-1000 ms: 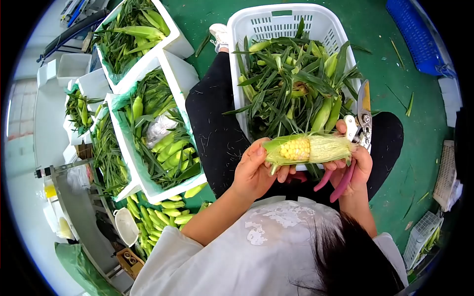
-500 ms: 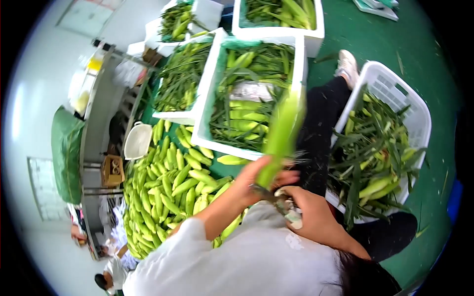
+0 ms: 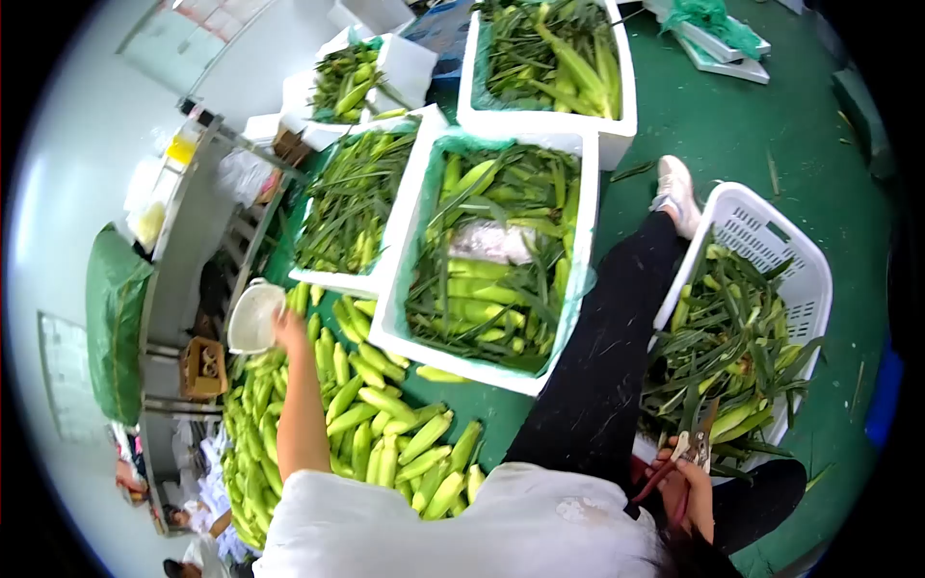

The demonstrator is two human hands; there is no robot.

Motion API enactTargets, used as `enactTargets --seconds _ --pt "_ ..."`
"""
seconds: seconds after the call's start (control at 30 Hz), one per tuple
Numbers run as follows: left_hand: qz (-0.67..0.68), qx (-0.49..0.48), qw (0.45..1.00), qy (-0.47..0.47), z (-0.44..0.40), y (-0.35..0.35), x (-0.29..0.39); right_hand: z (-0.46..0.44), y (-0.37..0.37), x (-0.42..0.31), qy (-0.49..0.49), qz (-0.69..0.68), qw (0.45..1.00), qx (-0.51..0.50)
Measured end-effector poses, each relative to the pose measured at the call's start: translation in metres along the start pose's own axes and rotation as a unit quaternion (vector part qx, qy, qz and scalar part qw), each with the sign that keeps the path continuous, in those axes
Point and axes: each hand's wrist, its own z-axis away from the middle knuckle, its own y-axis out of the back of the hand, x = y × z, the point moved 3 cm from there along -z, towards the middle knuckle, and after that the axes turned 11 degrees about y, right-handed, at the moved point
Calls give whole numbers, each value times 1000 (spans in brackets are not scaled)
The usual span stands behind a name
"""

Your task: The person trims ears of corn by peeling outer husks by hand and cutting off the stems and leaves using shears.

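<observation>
My left hand [image 3: 288, 329] is stretched far out over the heap of green corn ears [image 3: 361, 424], at the right rim of a white plastic basket [image 3: 252, 316]. Its fingers are small and partly hidden against the rim, so whether they grip anything is unclear. Low at the right, my right hand [image 3: 696, 493] is closed around pruning shears [image 3: 694, 449] with red handles. Their blades point up beside a white crate [image 3: 819, 226] filled with stripped husks and leaves [image 3: 732, 318].
In front of me stands a white foam box [image 3: 491, 374] of corn ears and leaves, with a pale packet [image 3: 491, 241] on top. More foam boxes [image 3: 549, 123] of corn stand behind it. Shelving [image 3: 164, 279] lines the left wall. Other people [image 3: 198, 554] are at the lower left.
My left hand has let go of the corn ear it held upright and swung left to the basket. My right hand has moved right with the shears, over by the crate.
</observation>
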Motion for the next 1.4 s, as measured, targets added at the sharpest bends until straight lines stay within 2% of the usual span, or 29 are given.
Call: enactTargets --seconds 0.03,0.1,0.17,0.2,0.23,0.27,0.3,0.33,0.37,0.47,0.53,0.57,0.6,0.63,0.7,0.73,0.77,0.83,0.9,0.97,1.03,1.1,1.13,1.17,1.2,1.27,1.3,1.37,1.4 --pt "-157 -96 982 -36 28 -107 19 6 -8 -5 -5 -12 999 31" --pt "-213 -292 925 -115 48 -268 8 11 6 5 -17 -35 999 30" --pt "-177 -335 922 -82 21 -373 -63 8 39 21 -54 7 998 27" --pt "-349 -296 884 -97 43 -412 -67 16 39 20 -70 -10 996 50" --pt "-374 -324 866 -67 16 -442 -142 18 31 18 -87 -28 994 65" --pt "-540 -213 793 -184 51 -462 -151 22 21 7 -61 -50 994 79" --pt "-628 -155 745 -163 130 -454 -87 30 10 -4 -47 -67 993 87" --pt "-637 -93 742 -188 121 -457 -123 32 13 0 -47 -68 990 113" --pt "-644 -87 745 -154 132 -457 -123 34 22 11 -55 -68 987 136" --pt "-411 -233 876 -95 180 -447 -111 32 25 7 12 -98 990 97" --pt "-194 -358 911 -73 214 -439 -112 27 28 5 38 -72 994 69" --pt "-208 -390 896 -29 246 -427 -79 15 40 14 -18 -88 995 53" --pt "-92 -472 870 105 285 -415 -50 6 55 12 42 22 998 35" --pt "-31 -550 820 152 295 -407 -73 -1 34 -23 92 129 987 7" --pt "-70 -588 673 443 361 -374 -44 -21 20 -53 164 269 948 -52" --pt "-55 -630 631 449 415 -371 18 -29 7 -69 194 285 936 -69" --pt "-18 -718 562 410 444 -377 38 -34 -6 -85 226 272 932 -74" --pt "-33 -750 513 417 492 -372 67 -41 -21 -115 258 335 903 -77" --pt "-68 -789 477 382 521 -372 82 -50 -14 -131 318 431 841 -71" --pt "-146 -780 511 330 545 -367 104 -40 -14 -153 358 545 755 -71" --pt "-153 -791 496 323 556 -362 95 -31 -3 -164 371 578 722 -79" --pt "-117 -799 392 442 562 -357 85 -23 7 -169 441 613 652 -74" --pt "-96 -791 340 500 566 -353 83 -24 15 -167 441 600 663 -77" --pt "-115 -793 338 494 569 -350 82 -24 22 -163 440 587 675 -81" --pt "-131 -796 336 486 573 -350 81 -24 27 -157 473 593 650 -49" --pt "-136 -796 322 494 580 -350 82 -24 45 -141 376 567 732 -41" --pt "-173 -809 345 443 581 -349 81 -25 54 -130 325 549 769 -38" --pt "-241 -827 385 331 586 -353 87 -26 76 -111 256 418 871 -17" --pt "-267 -802 425 324 589 -354 96 -26 83 -105 248 288 925 10"
